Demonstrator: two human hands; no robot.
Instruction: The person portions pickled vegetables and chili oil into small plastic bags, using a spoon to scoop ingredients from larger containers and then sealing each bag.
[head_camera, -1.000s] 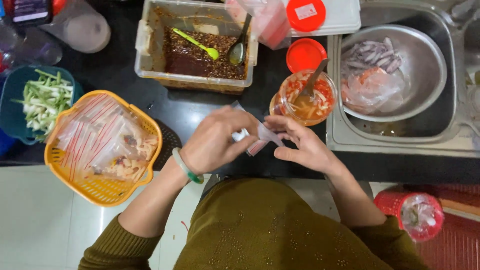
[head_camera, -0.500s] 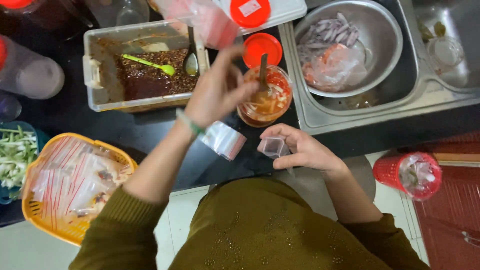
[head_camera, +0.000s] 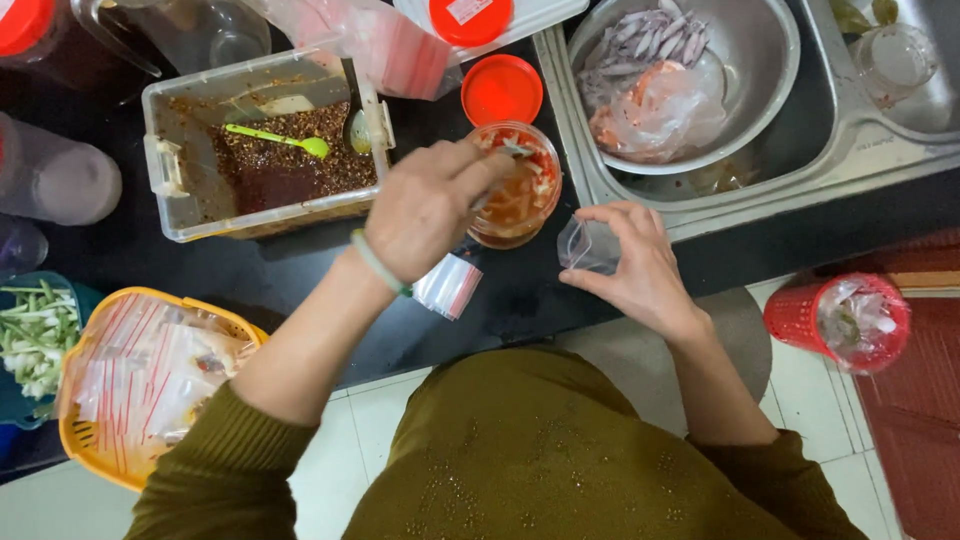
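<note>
since the earlier frame your left hand (head_camera: 425, 205) has stayed over the round jar (head_camera: 513, 184) of orange-red sauce, but its fingers (head_camera: 480, 175) now curl closed around the handle of a utensil (head_camera: 512, 150) dipped at the jar's far rim; your right hand (head_camera: 635, 265) has lifted the small clear bag (head_camera: 588, 245) closer to the jar. your right fingers (head_camera: 625, 215) are pinched narrowly on the bag's mouth, thumb below and fingertips above, holding it partly open. i cannot tell how wide the opening is.

moving outward: the jar sits on the dark counter (head_camera: 250, 270) just beside the steel sink edge (head_camera: 640, 215), its red lid (head_camera: 502, 89) lying behind it. a stack of zip bags (head_camera: 448, 285) lies on the counter's front edge under your left wrist, partly over the lip. left of the jar is the clear tub (head_camera: 180, 160) of dark chilli flakes with a green spoon (head_camera: 283, 139). the yellow basket (head_camera: 140, 375) of bagged portions rests at the near left.

in my judgement, the main risk is a drip or spill between jar and bag: the bag is limp, held by one hand only, and its mouth could fold shut as the sauce arrives. your left forearm also passes right over the loose bags, so a sweep back could knock them to the floor. the jar stands close to the counter edge; a push on its rim with the utensil could tip it.
</note>
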